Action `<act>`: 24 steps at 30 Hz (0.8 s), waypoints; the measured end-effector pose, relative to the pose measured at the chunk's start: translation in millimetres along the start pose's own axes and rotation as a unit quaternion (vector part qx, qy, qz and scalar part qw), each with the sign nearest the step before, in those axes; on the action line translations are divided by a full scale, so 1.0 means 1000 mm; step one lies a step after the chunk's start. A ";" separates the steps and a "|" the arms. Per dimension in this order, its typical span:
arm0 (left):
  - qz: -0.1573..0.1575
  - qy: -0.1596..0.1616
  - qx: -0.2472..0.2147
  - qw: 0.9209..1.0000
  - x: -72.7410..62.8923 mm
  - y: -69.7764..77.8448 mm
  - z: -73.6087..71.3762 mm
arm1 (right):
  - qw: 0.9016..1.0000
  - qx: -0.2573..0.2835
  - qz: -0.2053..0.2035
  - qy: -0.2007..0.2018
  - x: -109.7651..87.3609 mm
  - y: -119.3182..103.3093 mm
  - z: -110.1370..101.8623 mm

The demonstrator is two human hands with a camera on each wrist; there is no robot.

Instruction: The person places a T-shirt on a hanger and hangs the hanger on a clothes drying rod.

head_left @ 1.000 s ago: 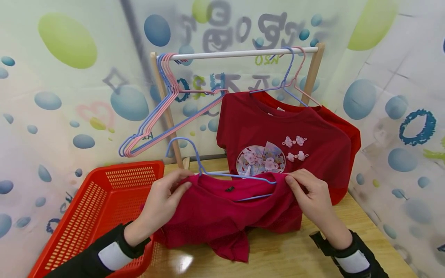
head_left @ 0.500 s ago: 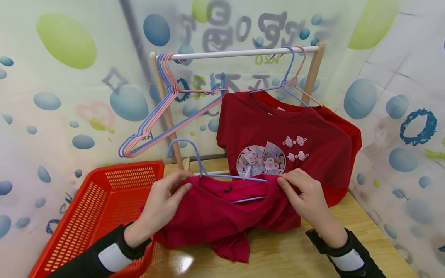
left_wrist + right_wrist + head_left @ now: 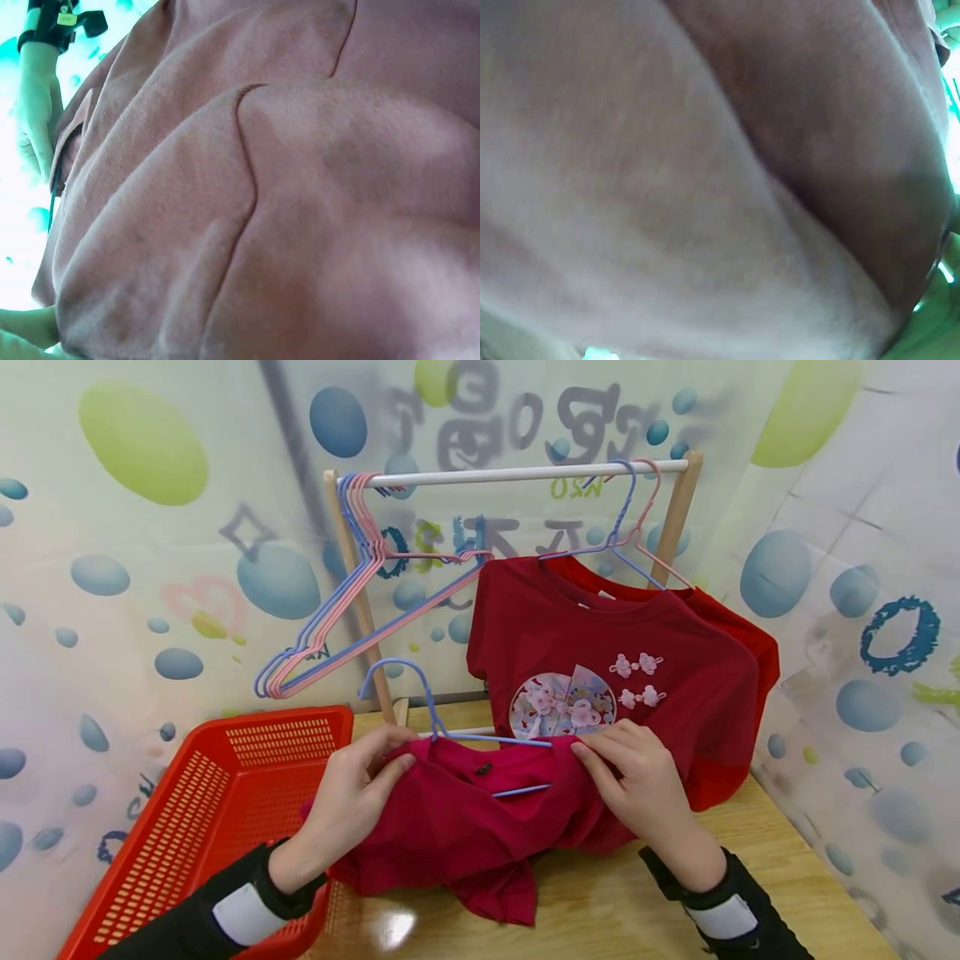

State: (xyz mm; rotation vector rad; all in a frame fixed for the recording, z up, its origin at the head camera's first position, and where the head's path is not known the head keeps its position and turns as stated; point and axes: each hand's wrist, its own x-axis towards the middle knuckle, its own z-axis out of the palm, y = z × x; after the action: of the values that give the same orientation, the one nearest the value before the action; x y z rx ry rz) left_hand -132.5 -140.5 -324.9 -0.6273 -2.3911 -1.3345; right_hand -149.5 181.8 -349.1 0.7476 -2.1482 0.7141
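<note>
A crimson T-shirt (image 3: 465, 827) is bunched over the table in the head view, with a blue clothes hanger (image 3: 431, 697) inside it. The hanger's hook and upper bar stick out through the neck opening; its ends are hidden in the cloth. My left hand (image 3: 352, 793) pinches the shirt at the left shoulder beside the hook. At the right side of the neckline my right hand (image 3: 637, 777) pinches the cloth near the end of the bar that shows. Both wrist views are mostly filled by the shirt's fabric (image 3: 165, 195), and the right hand shows small at the left wrist view's upper left.
A clothes rack (image 3: 510, 475) stands behind, with several pink and blue empty hangers (image 3: 322, 627) at its left. Two red T-shirts (image 3: 570, 627) hang at its right. A red plastic basket (image 3: 202, 793) stands at the left of the wooden table (image 3: 600, 910).
My right hand has moved left along with the neckline, so the neck opening is narrower and less of the hanger's bar shows. The left hand has stayed in place.
</note>
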 end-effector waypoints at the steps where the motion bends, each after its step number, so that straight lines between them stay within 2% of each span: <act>1: 0.001 0.000 -0.001 1.000 0.000 0.000 0.000 | 1.000 -0.001 -0.002 -0.004 0.001 -0.001 0.001; 5: 0.004 0.002 -0.002 1.000 0.000 -0.001 0.002 | 1.000 -0.007 -0.003 -0.013 0.003 -0.005 0.003; 17: 0.030 0.003 -0.004 1.000 0.002 0.002 0.008 | 1.000 -0.028 -0.006 -0.007 0.003 -0.012 0.013; 24: 0.029 -0.003 -0.003 1.000 0.001 0.004 0.012 | 1.000 -0.013 -0.016 -0.005 0.003 -0.017 0.020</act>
State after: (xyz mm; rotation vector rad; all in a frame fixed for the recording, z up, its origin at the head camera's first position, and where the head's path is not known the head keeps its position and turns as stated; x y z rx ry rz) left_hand -131.9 -127.9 -327.7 -0.6969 -2.3554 -1.3191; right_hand -147.9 155.9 -353.6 0.7715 -2.1447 0.6664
